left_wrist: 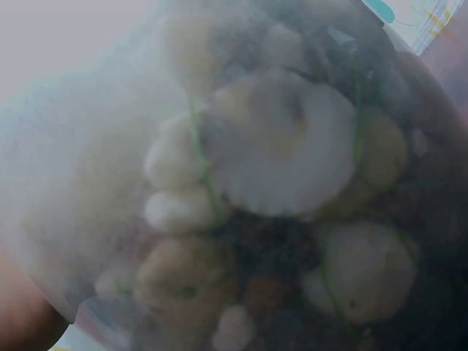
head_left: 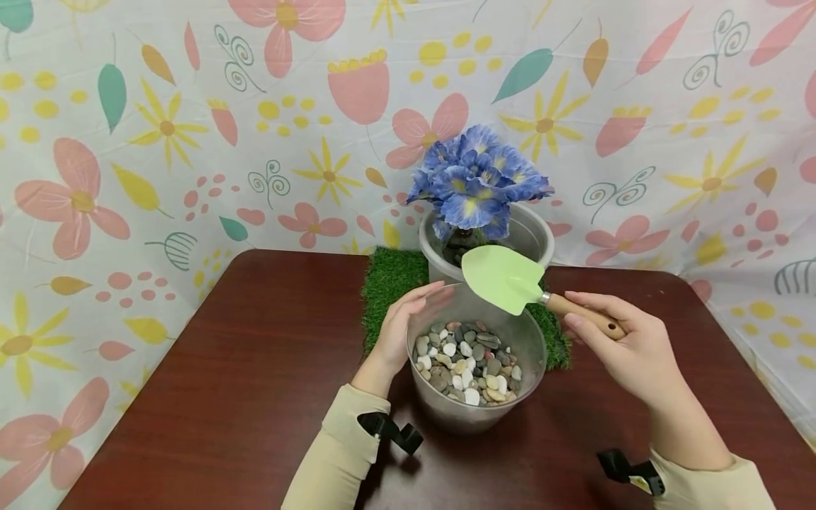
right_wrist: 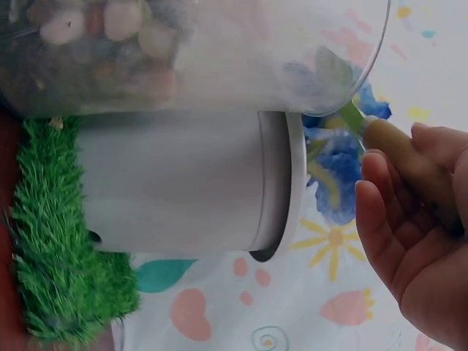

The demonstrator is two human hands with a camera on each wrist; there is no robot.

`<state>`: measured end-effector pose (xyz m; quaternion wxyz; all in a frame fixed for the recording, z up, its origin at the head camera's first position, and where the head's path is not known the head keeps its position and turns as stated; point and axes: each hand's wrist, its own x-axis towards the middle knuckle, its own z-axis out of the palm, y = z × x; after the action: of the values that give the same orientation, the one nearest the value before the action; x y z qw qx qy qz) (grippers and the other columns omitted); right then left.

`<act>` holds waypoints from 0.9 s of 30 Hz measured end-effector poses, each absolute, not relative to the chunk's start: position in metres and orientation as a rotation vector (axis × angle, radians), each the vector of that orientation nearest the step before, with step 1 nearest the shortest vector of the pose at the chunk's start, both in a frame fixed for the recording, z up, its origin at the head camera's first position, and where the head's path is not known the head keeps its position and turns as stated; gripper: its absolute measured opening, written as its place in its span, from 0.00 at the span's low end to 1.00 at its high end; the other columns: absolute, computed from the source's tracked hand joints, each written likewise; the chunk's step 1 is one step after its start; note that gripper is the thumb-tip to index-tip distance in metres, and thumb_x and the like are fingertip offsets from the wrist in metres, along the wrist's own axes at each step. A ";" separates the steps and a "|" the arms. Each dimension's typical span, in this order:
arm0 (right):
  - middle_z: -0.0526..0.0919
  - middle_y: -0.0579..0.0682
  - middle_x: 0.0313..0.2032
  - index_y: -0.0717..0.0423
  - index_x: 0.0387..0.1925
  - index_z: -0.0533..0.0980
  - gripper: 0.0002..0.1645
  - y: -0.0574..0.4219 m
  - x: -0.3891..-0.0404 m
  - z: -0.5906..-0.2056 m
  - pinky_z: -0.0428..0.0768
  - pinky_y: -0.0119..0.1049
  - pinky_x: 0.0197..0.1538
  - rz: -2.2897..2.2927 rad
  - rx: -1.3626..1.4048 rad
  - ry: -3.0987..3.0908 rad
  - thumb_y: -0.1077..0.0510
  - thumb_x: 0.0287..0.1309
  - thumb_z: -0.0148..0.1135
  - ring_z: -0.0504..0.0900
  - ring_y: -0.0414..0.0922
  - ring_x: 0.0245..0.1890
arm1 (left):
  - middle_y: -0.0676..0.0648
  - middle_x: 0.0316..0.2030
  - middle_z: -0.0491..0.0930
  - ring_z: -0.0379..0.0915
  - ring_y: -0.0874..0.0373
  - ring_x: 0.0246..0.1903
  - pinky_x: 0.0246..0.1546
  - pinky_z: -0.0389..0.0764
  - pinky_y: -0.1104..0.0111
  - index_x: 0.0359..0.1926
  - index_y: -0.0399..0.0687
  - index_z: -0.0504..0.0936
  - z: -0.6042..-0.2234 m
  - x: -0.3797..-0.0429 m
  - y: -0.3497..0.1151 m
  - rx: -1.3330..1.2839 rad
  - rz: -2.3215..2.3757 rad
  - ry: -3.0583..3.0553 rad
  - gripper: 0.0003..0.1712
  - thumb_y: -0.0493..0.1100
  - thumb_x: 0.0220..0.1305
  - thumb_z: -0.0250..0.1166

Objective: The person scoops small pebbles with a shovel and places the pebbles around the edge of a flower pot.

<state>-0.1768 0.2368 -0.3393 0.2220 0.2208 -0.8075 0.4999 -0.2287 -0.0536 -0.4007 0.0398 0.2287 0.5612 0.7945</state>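
My right hand (head_left: 631, 347) grips the wooden handle (head_left: 583, 315) of a small trowel with a light green blade (head_left: 503, 276). The blade hangs over the far rim of a clear plastic bucket (head_left: 455, 418), and no stones show on it. Pebbles (head_left: 468, 365) in white, grey and tan fill the bucket's lower part. Against the bucket's left side rests my left hand (head_left: 398, 326), its fingers extended along the wall near the rim. Through the cloudy wall, the left wrist view shows pebbles (left_wrist: 285, 146) up close. In the right wrist view, fingers curl around the trowel handle (right_wrist: 409, 157).
Behind the bucket stands a grey-white pot (right_wrist: 175, 183) with blue flowers (head_left: 478, 184) and dark stones inside. A green turf mat (head_left: 395, 283) lies under it on the dark wooden table (head_left: 255, 375). A floral-print cloth (head_left: 255, 142) hangs behind the table.
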 end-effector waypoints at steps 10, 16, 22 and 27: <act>0.78 0.19 0.38 0.50 0.47 0.82 0.24 0.240 -0.168 -0.321 0.71 0.20 0.22 0.936 0.699 -2.396 0.69 0.45 0.69 0.77 0.25 0.25 | 0.28 0.63 0.65 0.62 0.39 0.65 0.68 0.65 0.56 0.66 0.29 0.63 -0.400 -0.227 -0.053 0.677 2.434 1.729 0.30 0.42 0.68 0.40; 0.80 0.23 0.36 0.45 0.47 0.81 0.24 0.241 -0.163 -0.316 0.69 0.20 0.22 0.878 0.715 -2.424 0.67 0.46 0.70 0.74 0.27 0.22 | 0.27 0.63 0.64 0.61 0.38 0.65 0.68 0.65 0.54 0.66 0.28 0.62 -0.400 -0.226 -0.054 0.695 2.437 1.725 0.29 0.41 0.68 0.40; 0.81 0.25 0.40 0.45 0.48 0.81 0.26 0.240 -0.161 -0.315 0.70 0.19 0.24 0.862 0.748 -2.438 0.68 0.46 0.70 0.77 0.24 0.27 | 0.28 0.63 0.64 0.61 0.39 0.65 0.68 0.65 0.56 0.65 0.28 0.62 -0.402 -0.227 -0.053 0.682 2.444 1.707 0.29 0.42 0.68 0.40; 0.85 0.35 0.42 0.46 0.49 0.80 0.27 0.239 -0.162 -0.311 0.71 0.17 0.25 0.799 0.862 -2.436 0.68 0.46 0.69 0.77 0.23 0.26 | 0.27 0.64 0.62 0.59 0.38 0.66 0.69 0.63 0.55 0.66 0.25 0.59 -0.401 -0.227 -0.053 0.705 2.444 1.686 0.30 0.41 0.69 0.39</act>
<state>-0.1619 0.2386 -0.3112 0.2164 0.3110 -0.8793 0.2885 -0.2270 -0.0526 -0.4008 0.0452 0.2308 0.5519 0.8000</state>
